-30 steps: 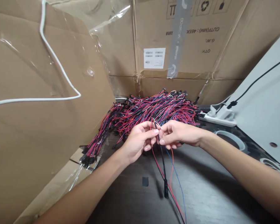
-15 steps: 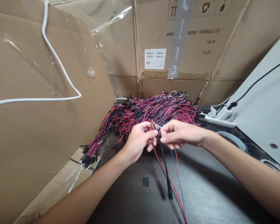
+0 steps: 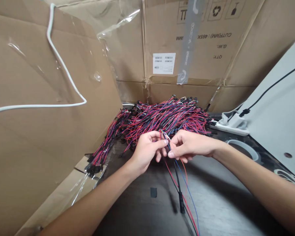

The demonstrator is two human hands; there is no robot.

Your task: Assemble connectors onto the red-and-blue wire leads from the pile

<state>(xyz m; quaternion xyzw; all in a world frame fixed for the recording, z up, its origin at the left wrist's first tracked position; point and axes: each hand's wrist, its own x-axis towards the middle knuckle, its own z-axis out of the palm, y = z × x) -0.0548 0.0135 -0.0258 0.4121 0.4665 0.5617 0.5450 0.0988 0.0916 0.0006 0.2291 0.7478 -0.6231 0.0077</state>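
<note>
Between my two hands is a wire harness (image 3: pixel 178 178) with red, black, blue and orange wires and a thicker black cable ending in a black barrel-shaped connector (image 3: pixel 181 202). My left hand (image 3: pixel 151 149) pinches it near its upper end, where a small dark connector (image 3: pixel 160 127) shows above the fingers. My right hand (image 3: pixel 186 146) is closed at its right side, thumb and fingertips on the thin wires by a short white one. The fingers partly hide the wires there. The loose ends hang down toward me over the dark table (image 3: pixel 127 206).
A big pile of similar harnesses (image 3: pixel 167 114) lies behind my hands, with a bundle (image 3: pixel 104 144) to the left. Cardboard (image 3: pixel 51 137) stands left and behind. At right are a white power strip (image 3: pixel 231 127) and a tape roll (image 3: pixel 245 147). A dark square (image 3: pixel 153 192) marks the table.
My right hand has moved slightly down and left, closer to the left hand. The hanging cable and wires have swung a little to the right. Both hands keep their hold.
</note>
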